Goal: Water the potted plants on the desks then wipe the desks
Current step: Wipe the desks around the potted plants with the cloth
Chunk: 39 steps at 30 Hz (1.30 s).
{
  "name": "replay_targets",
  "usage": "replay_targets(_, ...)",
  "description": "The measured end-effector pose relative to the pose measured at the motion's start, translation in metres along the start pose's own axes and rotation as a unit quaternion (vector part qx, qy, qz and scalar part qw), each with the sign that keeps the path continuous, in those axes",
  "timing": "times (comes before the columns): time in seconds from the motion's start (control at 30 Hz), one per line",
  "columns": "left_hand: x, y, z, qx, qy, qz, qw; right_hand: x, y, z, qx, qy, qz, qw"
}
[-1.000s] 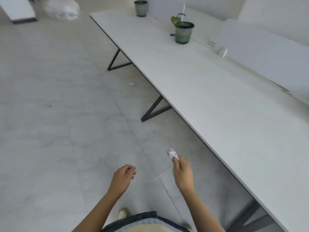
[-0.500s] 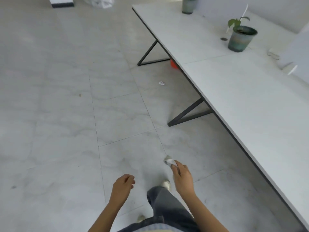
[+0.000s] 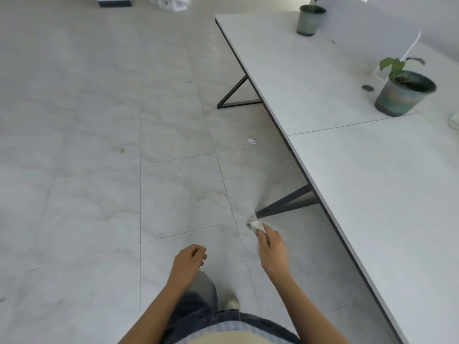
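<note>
My right hand (image 3: 272, 247) pinches a small crumpled white tissue (image 3: 254, 225) over the floor, left of the desk edge. My left hand (image 3: 190, 260) hangs beside it with loosely curled fingers and holds nothing. A long white desk (image 3: 360, 175) runs along the right side. On it stands a teal pot with a small green plant (image 3: 403, 91). A second grey-green potted plant (image 3: 309, 19) sits near the desk's far end.
Black angled desk legs (image 3: 285, 203) reach onto the tiled floor near my right hand. A paper scrap (image 3: 252, 141) lies on the floor. A white plastic bag (image 3: 171, 2) and a white cabinet base (image 3: 114, 1) stand at the far side. White divider panels line the desk's back.
I have walked forward along the desk, and the view has swung left toward the floor. Both plants now sit further right in view. My right hand still pinches the tissue.
</note>
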<state>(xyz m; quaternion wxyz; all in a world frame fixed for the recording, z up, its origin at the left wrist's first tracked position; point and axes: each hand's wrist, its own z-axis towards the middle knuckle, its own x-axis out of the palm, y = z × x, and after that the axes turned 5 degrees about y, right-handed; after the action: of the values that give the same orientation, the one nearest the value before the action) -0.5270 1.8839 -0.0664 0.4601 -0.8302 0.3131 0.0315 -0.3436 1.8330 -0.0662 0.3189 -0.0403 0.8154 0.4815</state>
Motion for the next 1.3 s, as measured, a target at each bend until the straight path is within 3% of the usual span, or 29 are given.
replay_targets(0.2,-0.023,-0.039,0.094,-0.032,-0.018,-0.039,0.999,0.001,0.032,0.084,0.005,0.021,-0.018,1.0)
replay_targets(0.53,-0.08,-0.199,0.283,0.088,0.004,-0.017,0.996,-0.007,0.118,0.256,0.017,-0.081,0.041,0.996)
replay_targets(0.73,-0.042,-0.222,0.331,0.043,0.135,0.064,0.988,-0.022,0.12,0.296,0.066,-0.081,0.029,0.994)
replay_targets(0.9,-0.004,-0.278,0.386,0.052,0.14,0.074,0.986,-0.073,0.11,0.351,0.069,-0.12,0.049,0.989)
replay_targets(1.17,0.064,-0.385,0.427,0.163,0.13,0.104,0.972,-0.165,0.105,0.425,0.046,-0.24,0.148,0.958)
replay_targets(1.3,0.101,-0.431,0.454,0.245,0.145,0.185,0.941,-0.194,0.08,0.434,0.084,-0.343,0.208,0.912)
